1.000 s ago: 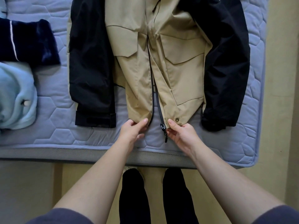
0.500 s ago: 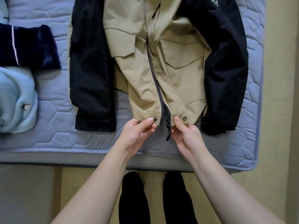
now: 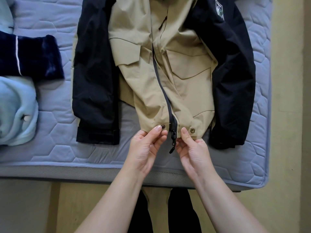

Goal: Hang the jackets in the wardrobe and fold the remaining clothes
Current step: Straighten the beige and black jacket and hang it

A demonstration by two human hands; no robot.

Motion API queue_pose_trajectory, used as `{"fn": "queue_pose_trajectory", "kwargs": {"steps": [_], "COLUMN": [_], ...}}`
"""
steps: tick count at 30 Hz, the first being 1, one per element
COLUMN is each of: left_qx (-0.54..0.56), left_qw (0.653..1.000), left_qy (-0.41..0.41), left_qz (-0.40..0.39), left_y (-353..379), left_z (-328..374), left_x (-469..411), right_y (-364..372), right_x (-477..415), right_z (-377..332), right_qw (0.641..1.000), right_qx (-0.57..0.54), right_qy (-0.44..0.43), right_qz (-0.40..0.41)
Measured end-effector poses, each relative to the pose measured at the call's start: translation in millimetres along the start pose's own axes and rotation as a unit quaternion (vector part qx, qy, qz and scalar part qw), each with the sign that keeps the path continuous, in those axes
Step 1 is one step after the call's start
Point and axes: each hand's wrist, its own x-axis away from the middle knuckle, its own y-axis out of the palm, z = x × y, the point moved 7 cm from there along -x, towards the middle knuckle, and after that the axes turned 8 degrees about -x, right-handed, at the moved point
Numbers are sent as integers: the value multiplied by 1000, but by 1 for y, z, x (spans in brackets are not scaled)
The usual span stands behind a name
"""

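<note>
My left hand pinches the jacket hem; my right hand pinches the other side. The zipper pull hangs between them.

A light blue quilted mattress with hexagon stitching and a grey mesh side band fills the upper part. Below and to its right lies a pale yellow floor.
</note>
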Motion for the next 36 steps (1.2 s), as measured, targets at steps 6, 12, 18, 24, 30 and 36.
{"fn": "queue_pose_trajectory", "kwargs": {"steps": [6,12,18,24,30,36], "left_qx": [25,41,29,-81,-239,-283], "left_qw": [1000,999,999,996,964,946], "left_qy": [-4,-19,-31,-9,100,142], "left_qz": [1,4,12,47,61,72], "left_y": [4,7,7,3,3,7], "left_z": [-2,-6,-8,-4,12,19], "left_x": [1,2,3,3,4,6], "right_y": [3,2,3,-1,-6,-4], "right_x": [2,2,1,1,3,4], "right_z": [-1,-1,0,0,-1,1], "right_qw": [1000,1000,999,998,997,996], "right_qx": [-6,-24,-48,-50,-25,-39], "right_qy": [-7,-10,-13,-17,-28,-26], "right_qz": [-2,5,15,36,61,73]}}
